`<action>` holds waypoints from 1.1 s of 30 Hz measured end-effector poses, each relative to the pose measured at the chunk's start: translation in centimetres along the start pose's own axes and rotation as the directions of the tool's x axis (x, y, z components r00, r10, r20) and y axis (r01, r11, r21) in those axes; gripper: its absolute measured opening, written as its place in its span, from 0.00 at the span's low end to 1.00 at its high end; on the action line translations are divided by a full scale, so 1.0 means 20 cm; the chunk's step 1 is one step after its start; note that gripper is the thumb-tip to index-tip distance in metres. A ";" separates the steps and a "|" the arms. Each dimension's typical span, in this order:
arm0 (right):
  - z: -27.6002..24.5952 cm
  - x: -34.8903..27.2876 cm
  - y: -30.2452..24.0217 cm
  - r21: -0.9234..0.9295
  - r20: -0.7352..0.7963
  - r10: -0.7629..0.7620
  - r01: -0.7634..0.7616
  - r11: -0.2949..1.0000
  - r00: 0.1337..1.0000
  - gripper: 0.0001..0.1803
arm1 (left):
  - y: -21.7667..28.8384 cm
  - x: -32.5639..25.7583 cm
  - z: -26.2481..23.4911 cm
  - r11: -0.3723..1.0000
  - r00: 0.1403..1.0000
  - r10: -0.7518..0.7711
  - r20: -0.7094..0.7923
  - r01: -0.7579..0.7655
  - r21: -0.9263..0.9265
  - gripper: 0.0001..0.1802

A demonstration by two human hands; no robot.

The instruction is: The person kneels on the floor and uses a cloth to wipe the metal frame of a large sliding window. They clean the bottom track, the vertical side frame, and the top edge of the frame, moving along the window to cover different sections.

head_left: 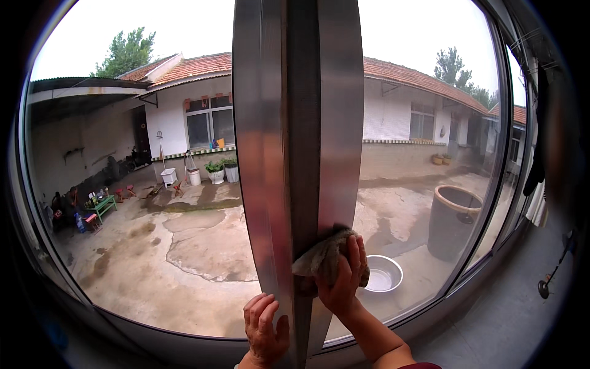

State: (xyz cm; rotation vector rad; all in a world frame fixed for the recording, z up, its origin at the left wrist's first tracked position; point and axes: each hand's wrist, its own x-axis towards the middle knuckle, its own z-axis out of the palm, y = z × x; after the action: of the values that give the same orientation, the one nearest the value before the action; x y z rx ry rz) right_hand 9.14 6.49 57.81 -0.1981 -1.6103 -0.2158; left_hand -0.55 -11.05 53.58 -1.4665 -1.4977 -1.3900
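My right hand (343, 280) presses a greyish, crumpled cleaning cloth (326, 255) against the metal window frame (301, 154), an upright post between two large glass panes. The fingers are bent over the cloth, which bunches up on the post's right half. Lower and to the left, my left hand (265, 329) rests at the left edge of the same post. Its fingers are slightly curled and apart, and nothing shows in them.
Glass panes (203, 258) stand on both sides of the post. Beyond them lies a concrete yard with a metal basin (384, 273), a large dark vat (455, 221), potted plants (215, 172) and a green table (102, 206). A dark garment (538, 135) hangs at the right.
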 end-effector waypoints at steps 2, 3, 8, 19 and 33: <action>0.00 -0.06 -0.02 0.049 0.019 0.073 -0.074 0.996 0.997 0.30 | -0.04 0.07 0.01 0.999 0.999 0.039 0.020 -0.040 0.036 0.25; 0.01 -0.08 -0.03 0.072 0.035 0.099 -0.102 0.992 0.994 0.31 | -0.07 0.09 0.01 0.996 0.997 0.065 0.030 -0.067 0.057 0.27; 0.04 -0.20 -0.06 -0.021 0.042 0.132 -0.132 0.991 0.990 0.38 | -0.20 0.14 0.14 0.985 0.986 0.164 -0.033 -0.162 0.054 0.34; 0.07 0.04 -0.10 -0.054 -0.029 0.112 -0.113 0.992 0.993 0.30 | -0.28 0.14 0.37 0.967 0.943 0.240 -0.230 -0.253 -0.027 0.36; 0.06 1.12 -0.01 -0.071 -0.133 0.123 -0.133 0.989 0.983 0.26 | -0.34 0.12 0.33 0.931 0.942 0.328 -0.068 -0.335 -0.144 0.28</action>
State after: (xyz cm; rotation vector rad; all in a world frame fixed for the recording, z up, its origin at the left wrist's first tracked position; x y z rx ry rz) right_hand 6.90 6.48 80.12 -0.3416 -1.4565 -0.1899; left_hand -6.03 -2.91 52.37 -1.6828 -1.0720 -1.3391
